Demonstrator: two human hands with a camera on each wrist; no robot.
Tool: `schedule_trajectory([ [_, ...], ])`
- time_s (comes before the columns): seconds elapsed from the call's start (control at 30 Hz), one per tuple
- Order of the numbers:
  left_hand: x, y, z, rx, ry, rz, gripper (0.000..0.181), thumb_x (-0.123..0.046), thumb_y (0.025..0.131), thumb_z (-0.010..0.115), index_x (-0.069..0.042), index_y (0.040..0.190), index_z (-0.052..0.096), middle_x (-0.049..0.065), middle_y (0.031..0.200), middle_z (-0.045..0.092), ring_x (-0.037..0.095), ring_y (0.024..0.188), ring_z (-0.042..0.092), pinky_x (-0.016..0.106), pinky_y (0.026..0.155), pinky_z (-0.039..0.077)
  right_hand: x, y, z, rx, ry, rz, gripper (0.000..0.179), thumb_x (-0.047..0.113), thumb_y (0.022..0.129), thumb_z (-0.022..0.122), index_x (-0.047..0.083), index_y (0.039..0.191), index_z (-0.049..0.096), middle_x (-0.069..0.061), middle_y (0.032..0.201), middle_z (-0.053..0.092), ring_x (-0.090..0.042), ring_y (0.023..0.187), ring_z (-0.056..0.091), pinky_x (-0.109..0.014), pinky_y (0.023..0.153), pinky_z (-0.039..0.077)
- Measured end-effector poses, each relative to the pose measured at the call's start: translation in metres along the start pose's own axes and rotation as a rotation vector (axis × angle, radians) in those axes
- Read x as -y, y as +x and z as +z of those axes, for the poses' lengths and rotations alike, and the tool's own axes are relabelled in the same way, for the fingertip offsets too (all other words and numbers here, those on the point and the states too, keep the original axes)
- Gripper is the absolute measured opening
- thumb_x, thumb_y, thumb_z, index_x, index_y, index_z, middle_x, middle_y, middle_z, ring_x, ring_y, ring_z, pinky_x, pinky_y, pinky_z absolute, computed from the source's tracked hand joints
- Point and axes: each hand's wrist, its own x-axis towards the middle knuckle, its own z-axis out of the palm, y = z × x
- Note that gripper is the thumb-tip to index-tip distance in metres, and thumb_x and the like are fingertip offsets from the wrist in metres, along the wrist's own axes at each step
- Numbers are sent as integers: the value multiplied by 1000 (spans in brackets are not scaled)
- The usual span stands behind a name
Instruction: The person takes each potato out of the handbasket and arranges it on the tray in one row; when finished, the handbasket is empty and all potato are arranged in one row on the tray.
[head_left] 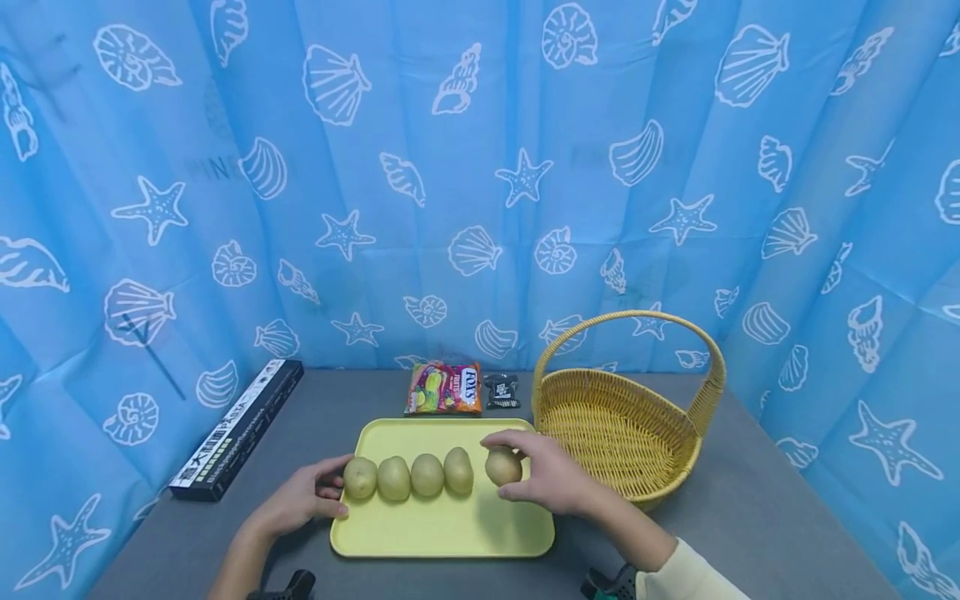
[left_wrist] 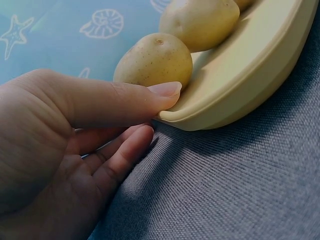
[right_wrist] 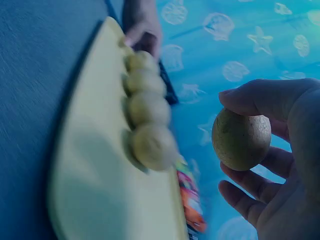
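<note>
A row of several potatoes lies across the yellow tray. Above the tray's right part, my right hand holds one more potato between thumb and fingers, raised off the tray in the right wrist view. My left hand is at the tray's left edge, its thumb on the rim and its other fingers curled beside and below the edge. The leftmost potato sits right by that thumb. Part of the left index finger is hidden behind the thumb.
A yellow wicker basket with a tall handle stands right of the tray. Behind the tray lie a colourful FOX'S candy bag and a small black packet. A long black box lies at the left. A blue shell-print curtain hangs behind.
</note>
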Motion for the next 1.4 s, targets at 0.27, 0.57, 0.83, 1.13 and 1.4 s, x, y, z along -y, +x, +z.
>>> schedule_trajectory([
  [0.27,-2,-1,0,-1,-1,-29,85,-10,77,80,11,145,33,15,113,56,25,98,57,35,81,50,-14,15,38,-15,-19,86,61,0,71,77,6,130,59,-10,126,61,-25,109,59,-40,90,48],
  [0.57,-1,0,0,-17,10,-29,87,-11,76,81,10,145,34,15,113,57,25,98,58,34,82,50,-33,26,55,-51,-69,144,68,-14,65,69,2,130,58,-16,129,58,-37,120,52,-51,100,41],
  [0.83,0,0,0,-30,15,-24,86,-11,76,81,9,145,34,16,115,57,25,99,58,34,82,50,-40,30,60,-33,-27,172,72,-13,66,68,5,134,55,-17,133,55,-36,122,50,-50,100,40],
  [1.13,-2,0,1,-10,-5,-9,85,-10,77,80,11,144,34,16,114,57,23,98,58,32,81,50,-32,19,55,-52,18,180,70,-2,72,76,3,137,51,-19,138,50,-38,126,45,-54,103,36],
  [1.4,1,2,0,-14,1,-30,86,-11,76,81,10,145,34,17,117,57,26,101,58,34,83,50,-10,-10,27,-167,57,46,59,0,78,73,7,134,54,-14,131,56,-35,113,57,-46,89,50],
])
